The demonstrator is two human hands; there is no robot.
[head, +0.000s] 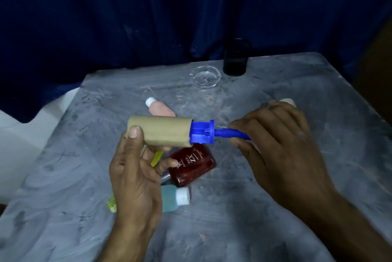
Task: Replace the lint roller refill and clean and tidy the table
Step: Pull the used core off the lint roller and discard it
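We hold the lint roller above the middle of the counter [265,187]. Our left hand [135,168] is curled round the bare cardboard core [159,132], thumb on top at its outer end, fingers under it. Our right hand [282,147] is closed on the blue handle [231,134], pinching it just past the collar. The core is partly slid off, so a stretch of blue spindle [200,133] shows between core and collar.

We judge the old core is being pulled off. The risks from here:

- If the core binds and we jerk it, it may come free suddenly and our left hand may knock the red bottle [193,164], which lies directly below the core.
- Squeezing too hard could crush the cardboard and jam it tighter on the spindle.
- A swing of the handle toward the far side of the core could hit the glass dish [206,79] or the dark jar [235,60].
- The teal bottle [175,198] and yellow comb [111,204], below the core, could roll off if bumped.
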